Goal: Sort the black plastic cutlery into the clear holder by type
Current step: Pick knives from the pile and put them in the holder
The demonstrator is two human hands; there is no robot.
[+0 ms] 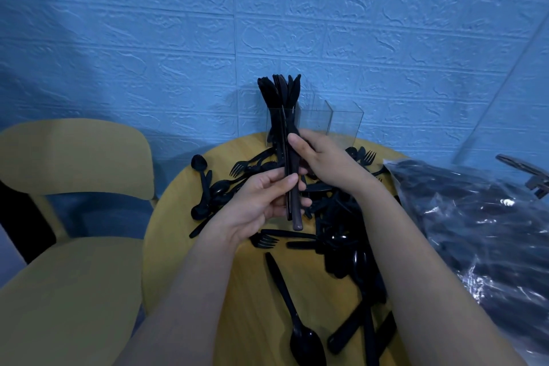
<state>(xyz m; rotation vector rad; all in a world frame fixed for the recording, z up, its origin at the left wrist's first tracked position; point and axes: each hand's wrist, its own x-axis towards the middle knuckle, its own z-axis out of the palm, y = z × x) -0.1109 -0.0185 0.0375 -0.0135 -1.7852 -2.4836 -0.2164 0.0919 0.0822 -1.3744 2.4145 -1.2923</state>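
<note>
My left hand grips the knives by their handles; right hand pinches mid-bundle. Light, stiff, slippery; I'd squeeze the handles near the holder.

I see dim, bluish light, glare on the plastic bag, soft blur and edges bowed by the wide lens.
</note>
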